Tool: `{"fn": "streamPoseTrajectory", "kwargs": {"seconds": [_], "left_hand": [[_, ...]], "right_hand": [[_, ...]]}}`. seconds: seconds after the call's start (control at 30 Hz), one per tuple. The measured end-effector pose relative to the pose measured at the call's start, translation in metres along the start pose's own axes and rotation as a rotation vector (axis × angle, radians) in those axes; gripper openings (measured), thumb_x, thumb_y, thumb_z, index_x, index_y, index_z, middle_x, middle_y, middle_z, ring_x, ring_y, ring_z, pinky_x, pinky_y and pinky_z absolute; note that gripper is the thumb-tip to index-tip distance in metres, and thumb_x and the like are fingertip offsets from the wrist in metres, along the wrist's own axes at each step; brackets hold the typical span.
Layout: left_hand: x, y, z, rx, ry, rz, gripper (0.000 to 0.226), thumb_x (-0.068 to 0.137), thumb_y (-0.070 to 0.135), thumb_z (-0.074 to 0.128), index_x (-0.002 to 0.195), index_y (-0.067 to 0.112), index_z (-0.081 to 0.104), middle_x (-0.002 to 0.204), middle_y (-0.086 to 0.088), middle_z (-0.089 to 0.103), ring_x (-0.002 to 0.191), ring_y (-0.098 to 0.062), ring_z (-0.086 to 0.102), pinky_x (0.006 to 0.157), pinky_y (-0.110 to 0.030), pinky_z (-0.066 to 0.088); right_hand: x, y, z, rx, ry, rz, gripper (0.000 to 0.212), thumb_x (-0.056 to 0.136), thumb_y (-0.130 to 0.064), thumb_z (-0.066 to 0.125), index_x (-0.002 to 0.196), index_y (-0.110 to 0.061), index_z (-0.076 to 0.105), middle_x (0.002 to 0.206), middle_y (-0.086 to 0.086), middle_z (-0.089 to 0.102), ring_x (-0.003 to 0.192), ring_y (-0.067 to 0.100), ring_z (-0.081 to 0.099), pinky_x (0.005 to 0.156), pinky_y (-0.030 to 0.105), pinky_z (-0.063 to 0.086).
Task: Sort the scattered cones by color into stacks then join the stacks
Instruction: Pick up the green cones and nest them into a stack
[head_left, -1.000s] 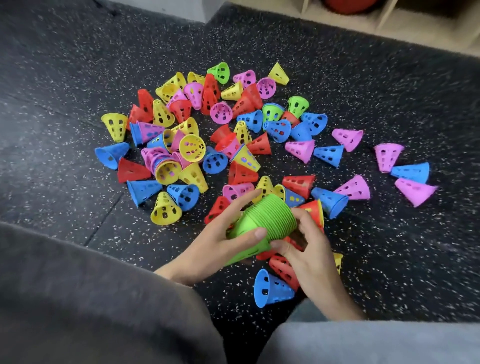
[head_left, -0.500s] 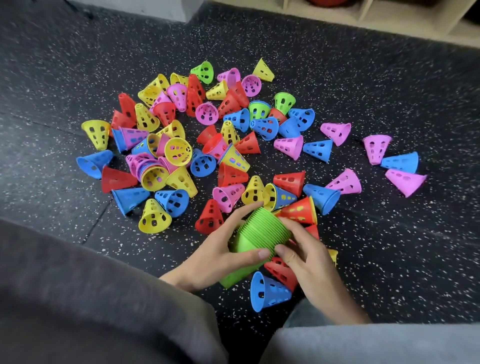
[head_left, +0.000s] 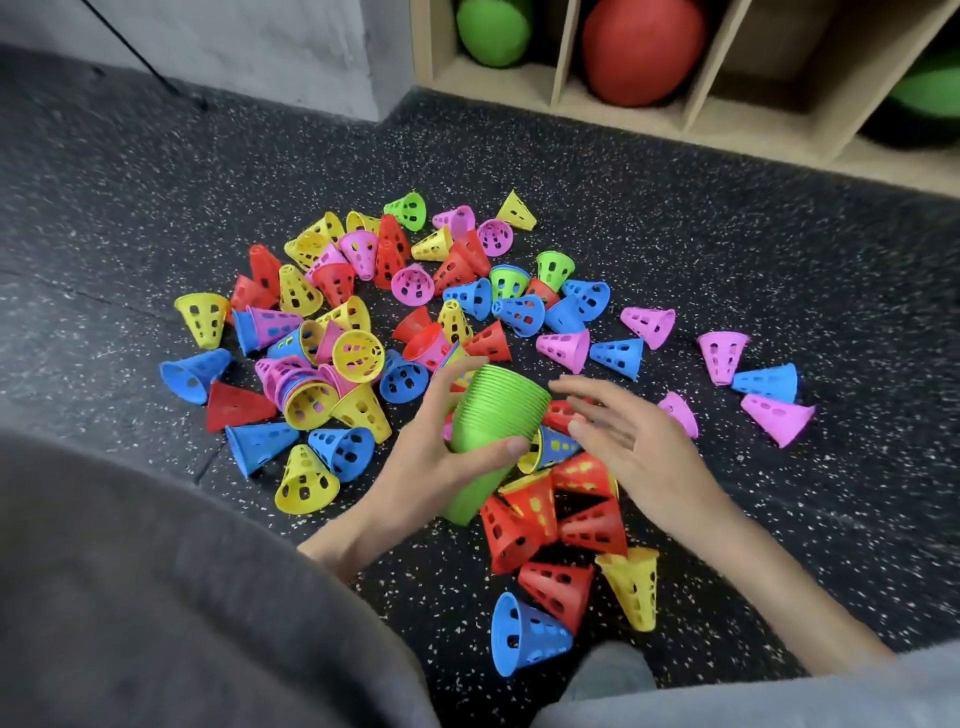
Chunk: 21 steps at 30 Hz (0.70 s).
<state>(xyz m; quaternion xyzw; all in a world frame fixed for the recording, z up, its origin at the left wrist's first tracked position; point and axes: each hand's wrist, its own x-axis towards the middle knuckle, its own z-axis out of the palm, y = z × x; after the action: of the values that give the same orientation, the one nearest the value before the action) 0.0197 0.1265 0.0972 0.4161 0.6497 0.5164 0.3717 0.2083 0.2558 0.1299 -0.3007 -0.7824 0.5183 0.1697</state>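
Left hand (head_left: 441, 457) grips the green stack (head_left: 491, 431), thumb across the near side, fingers curled round the far side. Stack is lifted over the middle of the floor (head_left: 727, 260) pile, long axis tilted: narrow end toward the person, wide rims up and away.

Right hand (head_left: 623, 441) is just right of the stack, released, fingers straight and spread, holding nothing; blurred.

Loose green cones lie beyond both hands: 2 (head_left: 555, 269) in mid-pile, 1 green cone (head_left: 408, 210) at the far edge. Judgement: the free right hand is nearer the 2 mid-pile cones and would reach forward past the stack rims.
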Motion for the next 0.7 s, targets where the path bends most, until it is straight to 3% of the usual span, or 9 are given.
{"fn": "streamPoseTrajectory", "kwargs": {"seconds": [0.07,0.17,0.33,0.47,0.53,0.6,0.7], "left_hand": [[0.011,0.005,-0.006,0.012,0.006,-0.007,0.077,0.075,0.055,0.085,0.137,0.055,0.039,0.134,-0.002,0.058,0.111,-0.026,0.068,0.090,-0.052,0.060],[0.029,0.009,-0.010,0.011,0.019,0.004,0.076,0.076,0.046,0.081,0.138,0.049,0.037,0.127,0.011,0.054,0.104,-0.005,0.068,0.084,-0.039,0.063],[0.063,-0.001,-0.020,-0.041,0.065,-0.012,0.082,0.072,0.058,0.084,0.138,0.053,0.035,0.130,-0.002,0.058,0.117,-0.021,0.064,0.086,-0.043,0.062],[0.091,-0.012,-0.028,-0.114,0.070,-0.038,0.079,0.077,0.048,0.085,0.138,0.053,0.036,0.134,-0.005,0.057,0.118,-0.029,0.063,0.082,-0.041,0.063],[0.105,-0.017,-0.031,-0.101,0.069,-0.051,0.077,0.079,0.047,0.085,0.138,0.053,0.035,0.134,-0.002,0.058,0.122,-0.028,0.061,0.086,-0.043,0.062],[0.122,-0.020,-0.031,-0.064,0.073,-0.054,0.076,0.080,0.042,0.084,0.138,0.052,0.036,0.130,0.000,0.059,0.114,-0.023,0.067,0.085,-0.042,0.062],[0.150,-0.025,-0.026,-0.055,0.112,-0.062,0.074,0.075,0.038,0.082,0.134,0.048,0.038,0.122,-0.002,0.062,0.090,-0.018,0.074,0.075,-0.038,0.064]], "right_hand": [[0.027,-0.002,-0.013,-0.062,0.001,0.013,0.034,0.101,-0.012,0.060,0.121,-0.038,0.067,0.132,-0.022,0.062,0.126,-0.004,0.056,0.105,0.016,0.045],[0.076,0.009,-0.033,-0.204,-0.004,0.054,0.028,0.101,-0.015,0.058,0.110,-0.039,0.067,0.126,-0.016,0.066,0.120,0.004,0.060,0.100,0.024,0.046],[0.159,0.036,-0.046,-0.347,-0.044,0.094,0.022,0.099,-0.013,0.059,0.112,-0.027,0.070,0.115,-0.009,0.065,0.108,0.008,0.059,0.088,0.024,0.038],[0.213,0.052,-0.050,-0.447,-0.053,0.095,0.028,0.099,-0.010,0.057,0.121,-0.020,0.070,0.123,-0.006,0.064,0.112,0.008,0.053,0.095,0.025,0.040],[0.235,0.057,-0.053,-0.486,-0.036,0.087,0.026,0.099,-0.012,0.057,0.119,-0.022,0.070,0.118,-0.009,0.059,0.112,0.008,0.051,0.087,0.022,0.034],[0.253,0.066,-0.057,-0.499,-0.012,0.084,0.023,0.100,-0.014,0.055,0.117,-0.021,0.070,0.116,-0.010,0.053,0.113,0.008,0.048,0.086,0.023,0.032],[0.279,0.087,-0.061,-0.521,0.016,0.080,0.026,0.100,-0.013,0.056,0.120,-0.023,0.069,0.130,-0.002,0.057,0.122,0.016,0.053,0.101,0.034,0.040]]}}
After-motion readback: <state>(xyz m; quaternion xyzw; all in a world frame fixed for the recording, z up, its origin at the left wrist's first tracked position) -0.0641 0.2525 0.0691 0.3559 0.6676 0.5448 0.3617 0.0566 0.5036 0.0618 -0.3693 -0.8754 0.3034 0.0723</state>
